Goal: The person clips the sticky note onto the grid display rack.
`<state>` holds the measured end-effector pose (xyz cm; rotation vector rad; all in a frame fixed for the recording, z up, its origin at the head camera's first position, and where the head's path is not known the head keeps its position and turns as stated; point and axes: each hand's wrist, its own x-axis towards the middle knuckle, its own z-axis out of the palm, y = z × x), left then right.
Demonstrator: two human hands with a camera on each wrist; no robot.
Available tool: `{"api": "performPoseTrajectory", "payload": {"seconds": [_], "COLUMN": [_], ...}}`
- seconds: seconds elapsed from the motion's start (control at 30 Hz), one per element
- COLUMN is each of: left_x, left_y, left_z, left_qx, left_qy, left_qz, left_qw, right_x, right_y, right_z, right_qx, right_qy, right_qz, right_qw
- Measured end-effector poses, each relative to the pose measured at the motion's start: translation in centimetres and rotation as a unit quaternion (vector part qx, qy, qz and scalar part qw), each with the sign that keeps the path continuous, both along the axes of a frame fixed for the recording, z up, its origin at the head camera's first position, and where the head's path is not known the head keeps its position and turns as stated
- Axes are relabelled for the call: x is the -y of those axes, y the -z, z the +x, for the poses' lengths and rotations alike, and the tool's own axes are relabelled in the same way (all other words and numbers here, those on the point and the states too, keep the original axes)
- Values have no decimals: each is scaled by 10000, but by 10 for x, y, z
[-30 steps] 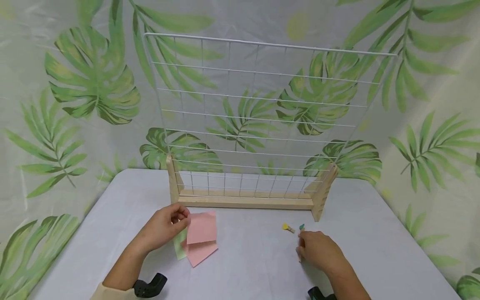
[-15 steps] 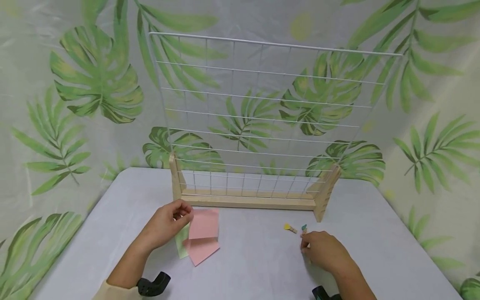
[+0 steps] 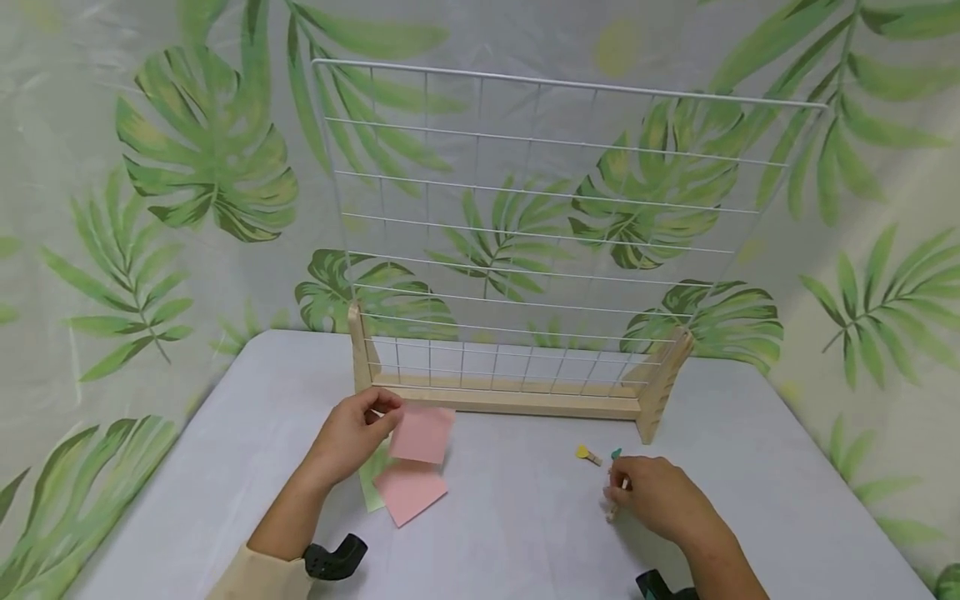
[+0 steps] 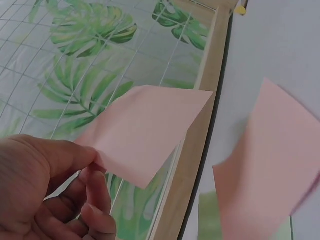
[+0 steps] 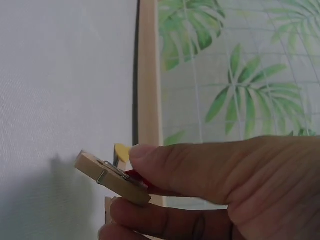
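My left hand (image 3: 352, 433) pinches a square pink paper note (image 4: 145, 132) by one corner between thumb and fingers. Below that note in the head view, a second pink note (image 3: 412, 493) lies partly over a pale green note (image 3: 372, 485). On the right, my right hand (image 3: 660, 498) holds a small wooden clothespin (image 5: 111, 176) between thumb and fingers; a bit of red shows by the thumb. Near those fingers lies a clothespin with a teal top (image 3: 616, 454). Slightly left of it is a clothespin with a yellow top (image 3: 582, 452).
A white wire grid (image 3: 562, 82) stands upright in a wooden base (image 3: 510, 403) at the back of the white-covered table (image 3: 517, 517). Behind it hangs a leaf-patterned cloth (image 3: 217, 158). Black straps' camera mounts (image 3: 335, 558) sit at the wrists.
The left hand has raised the pink note away from the one below. The right hand has lifted a clothespin slightly from the table. The head view has shifted a little.
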<state>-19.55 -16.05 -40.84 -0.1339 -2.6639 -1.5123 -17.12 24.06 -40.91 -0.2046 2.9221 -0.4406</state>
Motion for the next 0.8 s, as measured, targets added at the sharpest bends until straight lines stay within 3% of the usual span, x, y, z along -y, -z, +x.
{"api": "performPoseTrajectory", "payload": {"seconds": [0.43,0.8], "left_x": [-40,-77], "left_y": [4,3], "left_z": [-30,-45], "left_qx": [-115,-29], "left_qy": [-118,-516], "left_qz": [951,2006], "left_qw": [9953,9783], "right_x": [0,-2], "right_y": [-3,-4], "right_z": [-2,-2], "right_qx": [-409,-592], "right_qy": [-136,-282], "right_qz": [-186,-205], "right_qw": [9989,9976]}}
